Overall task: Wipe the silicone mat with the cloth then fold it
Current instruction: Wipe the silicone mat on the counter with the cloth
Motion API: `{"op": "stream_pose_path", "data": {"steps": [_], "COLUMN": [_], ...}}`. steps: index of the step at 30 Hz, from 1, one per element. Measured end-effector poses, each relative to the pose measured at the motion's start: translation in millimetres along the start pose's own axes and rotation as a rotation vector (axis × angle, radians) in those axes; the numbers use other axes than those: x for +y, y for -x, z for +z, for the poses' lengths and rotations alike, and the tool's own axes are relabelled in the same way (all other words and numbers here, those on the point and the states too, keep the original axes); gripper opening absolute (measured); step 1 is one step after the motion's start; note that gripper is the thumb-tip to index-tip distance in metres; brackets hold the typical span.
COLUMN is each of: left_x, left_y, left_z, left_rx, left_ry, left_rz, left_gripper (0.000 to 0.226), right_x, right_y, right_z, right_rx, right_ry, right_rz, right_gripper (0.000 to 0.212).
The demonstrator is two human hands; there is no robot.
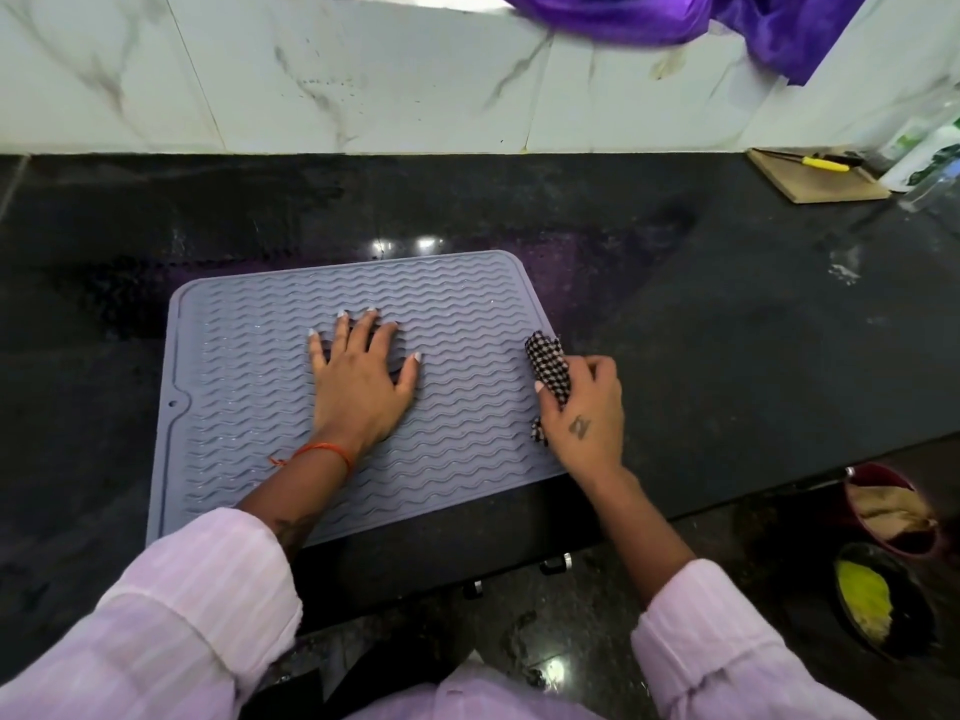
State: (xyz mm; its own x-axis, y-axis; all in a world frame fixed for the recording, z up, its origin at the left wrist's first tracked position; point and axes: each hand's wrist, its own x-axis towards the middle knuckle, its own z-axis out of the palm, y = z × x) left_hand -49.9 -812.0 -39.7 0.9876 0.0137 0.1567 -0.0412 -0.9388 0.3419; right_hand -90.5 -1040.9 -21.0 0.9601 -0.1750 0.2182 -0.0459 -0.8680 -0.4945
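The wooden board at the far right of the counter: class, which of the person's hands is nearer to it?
Right. The right hand holds the cloth at the mat's right edge, on the wooden board's side. The left hand lies flat mid-mat, farther away.

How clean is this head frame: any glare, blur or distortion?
Head view: two bright light reflections glare on the glossy black counter just beyond the mat; the purple fabric at the top edge is smeared; wide-angle bend curves the counter's edges; both hands, left hand and right hand, look sharp.
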Motion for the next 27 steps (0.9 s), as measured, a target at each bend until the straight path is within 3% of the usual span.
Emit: {"op": "stream_pose_path", "data": {"steps": [2,5,7,10,12,14,16,19,23,27], "left_x": [-0.3,-0.4,-0.4,-0.9,-0.8,-0.4,-0.2,-0.4,0.5,-0.2], "left_y": [-0.1,0.5,0.8,0.8,0.2,-0.1,-0.3,-0.3,-0.6,0.0], "left_z": [0.9,1.0,0.9,0.8,1.0,1.7,2.1,2.8,3.4,2.6], "left_rx": [0.0,-0.003,-0.002,0.006,0.008,0.005,0.005,0.004,0.002,0.001], "left_ry": [-0.003,-0.006,-0.018,-0.024,-0.021,-0.026,-0.033,-0.043,-0.047,-0.038], "left_rz": [0.0,0.002,0.004,0.009,0.005,0.007,0.008,0.003,0.007,0.006], "left_gripper": [0.052,0.051,0.052,0.052,0.052,0.052,0.052,0.053,0.055,0.053], "right_x": [-4.8,-0.8,4.4,6.3,14.8,19.5,16.6,-2.3,-9.8,-17.1], "right_y": [2.1,-5.2,-16.1,-27.4,-31.8,-31.8,-23.6,-2.0,5.9,-11.1], "right_z": [4.4,-0.7,-15.0,-44.8,-53.9,-51.2,-35.8,-8.3,7.4,-6.2], "right_rx": [0.053,-0.029,-0.095,-0.086,-0.051,-0.108,-0.182,-0.069,0.071,-0.083], "right_ry": [0.084,0.047,-0.244,-1.003,-1.055,-0.802,-0.261,0.264,0.378,0.328], "right_rz": [-0.039,0.009,0.194,0.569,0.614,0.559,0.356,0.024,-0.08,-0.028], "right_gripper": [0.033,0.034,0.032,0.035,0.034,0.032,0.032,0.05,0.04,0.032]}}
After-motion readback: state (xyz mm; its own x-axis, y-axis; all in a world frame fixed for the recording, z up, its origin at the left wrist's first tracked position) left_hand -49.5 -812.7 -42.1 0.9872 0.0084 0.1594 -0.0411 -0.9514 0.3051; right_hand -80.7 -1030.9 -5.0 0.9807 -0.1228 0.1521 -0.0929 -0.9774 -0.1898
